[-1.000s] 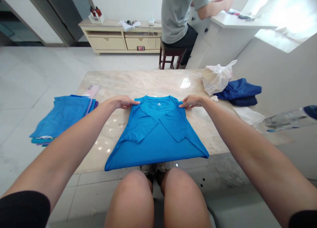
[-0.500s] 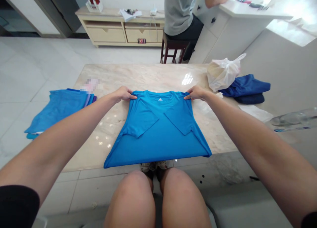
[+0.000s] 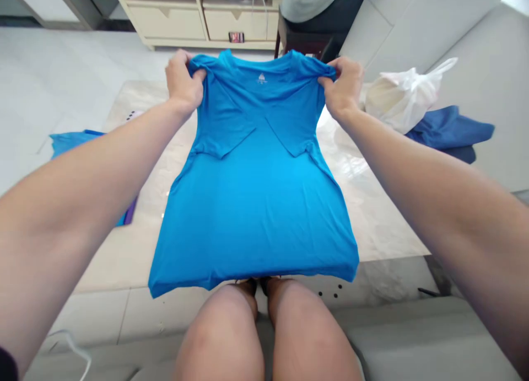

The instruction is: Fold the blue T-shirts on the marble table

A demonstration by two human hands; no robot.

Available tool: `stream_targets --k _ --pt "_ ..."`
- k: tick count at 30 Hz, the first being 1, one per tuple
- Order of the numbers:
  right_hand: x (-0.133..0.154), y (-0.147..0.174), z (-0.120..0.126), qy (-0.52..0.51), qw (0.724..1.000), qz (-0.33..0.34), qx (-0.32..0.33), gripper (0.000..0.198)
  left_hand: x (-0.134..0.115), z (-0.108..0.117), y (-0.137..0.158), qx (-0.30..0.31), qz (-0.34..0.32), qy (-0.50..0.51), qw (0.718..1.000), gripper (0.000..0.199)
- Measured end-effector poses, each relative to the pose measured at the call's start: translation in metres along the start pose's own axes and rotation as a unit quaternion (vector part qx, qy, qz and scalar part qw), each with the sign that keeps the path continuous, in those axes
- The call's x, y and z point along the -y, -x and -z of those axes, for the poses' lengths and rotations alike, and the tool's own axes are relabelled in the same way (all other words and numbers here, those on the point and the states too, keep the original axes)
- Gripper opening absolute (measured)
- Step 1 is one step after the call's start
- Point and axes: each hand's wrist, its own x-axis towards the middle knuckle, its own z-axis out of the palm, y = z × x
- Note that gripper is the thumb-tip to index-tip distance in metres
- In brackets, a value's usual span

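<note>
A bright blue T-shirt (image 3: 256,193) is stretched between my two hands, its sleeves folded inward across the body and a small light logo below the neckline. My left hand (image 3: 184,80) pinches the shirt at its left shoulder. Its right shoulder is gripped by my right hand (image 3: 343,83). The shoulder end is lifted off the marble table (image 3: 140,248), while the hem hangs over the table's near edge, above my knees.
Partly behind my left forearm lies a pile of blue and purple clothes (image 3: 74,143). On the right are a tied white plastic bag (image 3: 407,97) and dark blue folded cloth (image 3: 458,128). Beyond the table, a seated person (image 3: 309,3) is near a low cabinet (image 3: 165,22).
Both hands have raised the shirt's shoulder end upward, still holding both shoulders. More of the shirt's length now shows. The head view has tilted down, cutting off the cabinet top.
</note>
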Motion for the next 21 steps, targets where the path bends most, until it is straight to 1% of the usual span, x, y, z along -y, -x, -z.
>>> stream_targets --k 2,3,4,6,7,8,9,10,11,12,13,14,16,17,19,21 --pt "0.014 0.008 0.023 0.010 0.998 -0.040 -0.051 0.023 -0.006 0.026 0.013 -0.029 -0.048 0.006 0.998 0.069" --pt "0.024 0.019 0.037 0.007 0.997 -0.041 -0.069 0.018 -0.007 0.040 0.026 -0.044 -0.070 0.011 0.997 0.073" --pt "0.036 0.035 0.052 0.000 0.996 -0.026 -0.088 0.014 -0.007 0.055 0.044 -0.047 -0.095 0.015 0.994 0.071" --pt "0.062 0.079 0.080 -0.014 0.992 0.030 -0.118 0.010 -0.001 0.084 0.090 -0.069 -0.146 0.014 0.987 0.049" --pt "0.073 0.106 0.092 -0.022 0.989 0.061 -0.135 0.009 0.004 0.097 0.118 -0.067 -0.161 0.015 0.985 0.036" --pt "0.083 0.135 0.102 -0.030 0.986 0.091 -0.137 0.008 0.011 0.108 0.146 -0.059 -0.183 0.009 0.981 0.032" --pt "0.091 0.166 0.110 -0.040 0.984 0.113 -0.134 0.008 0.019 0.117 0.175 -0.069 -0.206 0.000 0.976 0.031" --pt "0.097 0.197 0.115 -0.051 0.983 0.127 -0.120 0.007 0.028 0.124 0.203 -0.070 -0.225 -0.008 0.972 0.031" --pt "0.102 0.227 0.117 -0.061 0.984 0.136 -0.098 0.007 0.036 0.129 0.229 -0.056 -0.234 -0.012 0.971 0.028" --pt "0.105 0.255 0.118 -0.069 0.985 0.144 -0.070 0.012 0.044 0.132 0.253 -0.023 -0.242 -0.018 0.970 0.022" --pt "0.106 0.280 0.117 -0.069 0.985 0.155 -0.037 0.020 0.052 0.132 0.273 0.033 -0.259 -0.026 0.965 0.017" --pt "0.107 0.301 0.115 -0.064 0.984 0.164 0.001 0.028 0.059 0.132 0.289 0.088 -0.271 -0.032 0.958 0.016" --pt "0.107 0.329 0.112 -0.058 0.980 0.178 0.064 0.036 0.068 0.131 0.309 0.166 -0.283 -0.048 0.943 0.026" --pt "0.108 0.337 0.112 -0.056 0.978 0.181 0.083 0.036 0.071 0.131 0.314 0.184 -0.286 -0.054 0.939 0.029" --pt "0.110 0.342 0.117 -0.054 0.978 0.179 0.093 0.033 0.072 0.137 0.316 0.179 -0.291 -0.063 0.938 0.031" --pt "0.115 0.340 0.127 -0.051 0.981 0.173 0.077 0.031 0.070 0.147 0.315 0.151 -0.292 -0.065 0.942 0.031"
